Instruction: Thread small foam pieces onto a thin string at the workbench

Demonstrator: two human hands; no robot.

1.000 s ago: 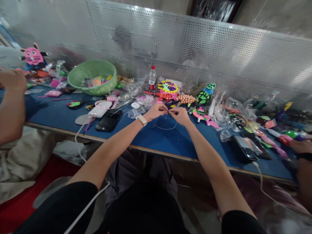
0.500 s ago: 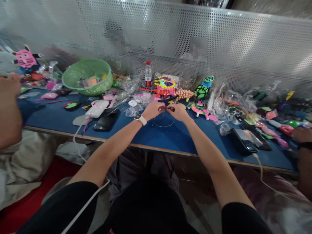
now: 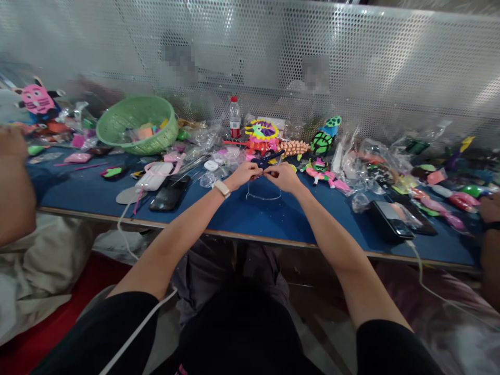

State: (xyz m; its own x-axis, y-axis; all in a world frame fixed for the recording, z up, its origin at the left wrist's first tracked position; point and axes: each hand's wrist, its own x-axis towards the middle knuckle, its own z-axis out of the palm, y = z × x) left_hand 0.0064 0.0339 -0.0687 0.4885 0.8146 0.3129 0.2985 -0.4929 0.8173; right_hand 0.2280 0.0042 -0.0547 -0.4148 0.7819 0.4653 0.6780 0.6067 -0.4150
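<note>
Over the middle of the blue table, my left hand point(image 3: 246, 175) and my right hand point(image 3: 284, 176) meet with their fingertips almost touching. Both are closed in a pinch. A thin pale thread point(image 3: 265, 198) curves in a loop on the tabletop just below them, its ends running up toward the fingers. Directly behind the fingertips lies a dark blue piece point(image 3: 269, 158), partly covered by my hands; whether I touch it I cannot tell. A pink and green foam figure point(image 3: 321, 172) lies to the right of my right hand.
A green basket point(image 3: 105, 130) with colourful pieces stands back left. A red-capped bottle point(image 3: 235, 117) stands behind my hands. A phone point(image 3: 171, 192) and white power bank point(image 3: 154, 177) lie left; a black device point(image 3: 390, 221) lies right. Co-workers' arms point(image 3: 15, 187) show at both sides.
My fingertips have come closer together, and my left wrist has turned a little. The thread loop has shifted slightly. The whole view has moved a little.
</note>
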